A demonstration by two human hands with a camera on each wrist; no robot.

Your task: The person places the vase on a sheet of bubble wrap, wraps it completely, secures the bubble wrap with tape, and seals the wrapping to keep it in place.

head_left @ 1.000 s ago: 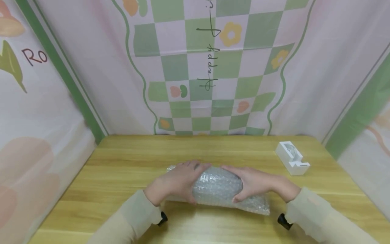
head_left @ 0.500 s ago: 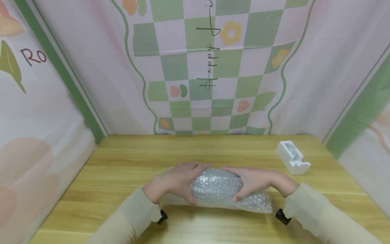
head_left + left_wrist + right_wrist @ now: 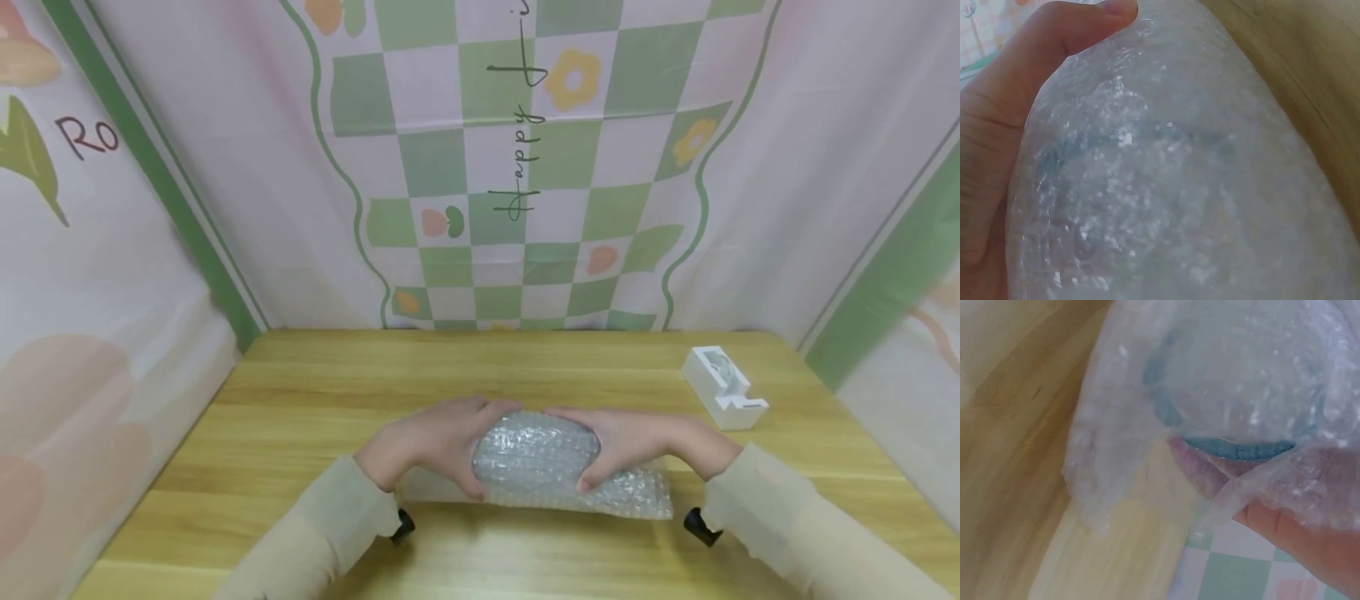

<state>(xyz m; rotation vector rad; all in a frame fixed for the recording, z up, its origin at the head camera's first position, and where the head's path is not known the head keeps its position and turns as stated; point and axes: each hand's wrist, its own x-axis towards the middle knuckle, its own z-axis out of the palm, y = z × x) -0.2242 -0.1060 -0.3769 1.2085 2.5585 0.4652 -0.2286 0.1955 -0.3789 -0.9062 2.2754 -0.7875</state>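
Note:
A bundle rolled in clear bubble wrap (image 3: 534,462) lies crosswise near the front of the table. My left hand (image 3: 444,442) grips its left part, thumb on the near side and fingers over the top. On the right part, my right hand (image 3: 633,442) holds it the same way, its fingers partly behind the wrap. The right wrist view looks into the roll's loose end, where a round thing with a ribbed teal rim (image 3: 1241,450) shows; the rest of it is covered. A faint teal band appears through the wrap (image 3: 1147,206) in the left wrist view.
A white tape dispenser (image 3: 716,387) with a clear roll stands at the back right of the wooden table (image 3: 360,367). Behind the table hangs a checked green and white curtain (image 3: 495,167). Fabric walls flank both sides.
Both hands keep their grip on the bundle. The wrap's loose right corner has shifted slightly outward and up, and its left end sits a little nearer the front.

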